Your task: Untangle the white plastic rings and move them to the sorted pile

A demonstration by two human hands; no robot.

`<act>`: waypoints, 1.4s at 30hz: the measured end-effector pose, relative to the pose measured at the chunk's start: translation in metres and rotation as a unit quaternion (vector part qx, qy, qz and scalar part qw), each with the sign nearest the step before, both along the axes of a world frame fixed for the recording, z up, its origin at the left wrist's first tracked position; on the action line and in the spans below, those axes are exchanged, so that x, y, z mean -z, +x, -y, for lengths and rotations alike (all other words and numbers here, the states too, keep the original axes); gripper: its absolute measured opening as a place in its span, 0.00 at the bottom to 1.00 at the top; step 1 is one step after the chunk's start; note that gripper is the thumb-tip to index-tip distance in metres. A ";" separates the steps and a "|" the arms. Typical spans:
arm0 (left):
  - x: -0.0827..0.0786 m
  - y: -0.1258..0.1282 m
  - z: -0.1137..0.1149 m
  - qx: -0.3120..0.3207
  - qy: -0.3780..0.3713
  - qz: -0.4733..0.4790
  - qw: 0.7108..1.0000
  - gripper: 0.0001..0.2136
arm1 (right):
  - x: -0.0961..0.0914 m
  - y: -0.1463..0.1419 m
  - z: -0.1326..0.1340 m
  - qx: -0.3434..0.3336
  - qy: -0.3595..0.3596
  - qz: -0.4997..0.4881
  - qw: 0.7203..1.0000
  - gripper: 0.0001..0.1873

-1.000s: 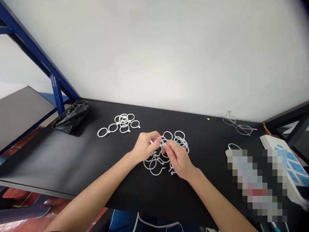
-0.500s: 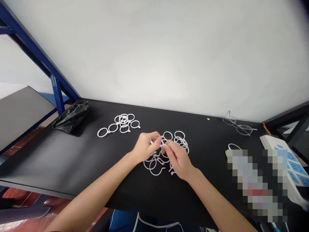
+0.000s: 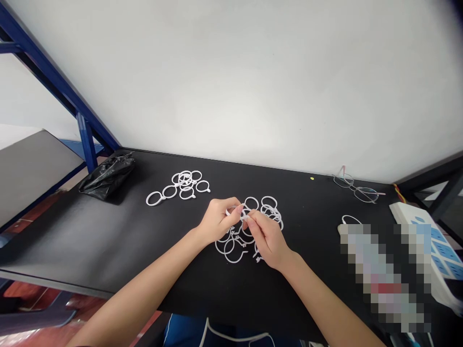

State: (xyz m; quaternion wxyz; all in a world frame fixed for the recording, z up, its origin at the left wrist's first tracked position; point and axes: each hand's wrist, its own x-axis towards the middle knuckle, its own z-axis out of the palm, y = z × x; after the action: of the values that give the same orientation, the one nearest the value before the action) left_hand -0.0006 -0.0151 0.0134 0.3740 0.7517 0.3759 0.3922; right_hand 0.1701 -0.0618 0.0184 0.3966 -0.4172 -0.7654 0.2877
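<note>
Both my hands meet over a loose pile of white plastic rings (image 3: 268, 209) in the middle of the black table (image 3: 108, 241). My left hand (image 3: 217, 220) and my right hand (image 3: 265, 238) are closed, pinching one white ring (image 3: 239, 213) between their fingertips, just above the pile. More rings of the pile lie under my hands, partly hidden. A second group of white rings (image 3: 181, 185) lies apart to the left, further back.
A crumpled black plastic bag (image 3: 107, 175) sits at the table's back left. Wire-framed glasses (image 3: 356, 189) lie at the back right. A white power strip (image 3: 430, 241) and a blurred-out area are at the right edge. A blue metal frame (image 3: 83, 140) stands left.
</note>
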 end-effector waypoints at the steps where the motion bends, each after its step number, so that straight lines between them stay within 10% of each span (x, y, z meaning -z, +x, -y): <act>1: 0.000 0.000 0.000 0.001 0.001 0.002 1.000 0.19 | 0.000 0.000 0.000 -0.001 0.000 -0.001 1.000 0.14; 14: 0.000 0.004 -0.004 0.003 -0.097 0.080 0.992 0.19 | 0.004 0.000 0.001 0.017 0.030 -0.025 0.999 0.10; 16: -0.002 0.004 -0.010 0.001 -0.223 0.195 0.955 0.20 | 0.004 0.001 0.000 0.040 0.045 -0.040 0.997 0.07; 19: -0.007 -0.005 -0.024 0.005 -0.419 0.406 0.812 0.22 | 0.005 0.002 -0.001 0.088 0.055 -0.060 0.993 0.05; 24: -0.010 -0.023 -0.036 -0.087 -0.464 0.600 0.646 0.17 | 0.008 0.001 -0.001 0.112 0.066 -0.085 0.988 0.03; 32: -0.008 -0.022 -0.034 -0.117 -0.483 0.656 0.568 0.14 | 0.007 0.000 0.001 0.121 0.080 -0.102 0.984 0.03; 42: -0.008 -0.024 -0.033 -0.175 -0.448 0.690 0.541 0.16 | 0.007 -0.001 0.000 0.132 0.071 -0.082 0.985 0.02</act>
State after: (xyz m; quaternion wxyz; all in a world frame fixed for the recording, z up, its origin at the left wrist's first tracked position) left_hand -0.0242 0.0181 0.0218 0.7299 -0.0975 0.2521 0.6278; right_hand 0.1693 -0.0621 0.0114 0.5213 -0.4604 -0.6870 0.2106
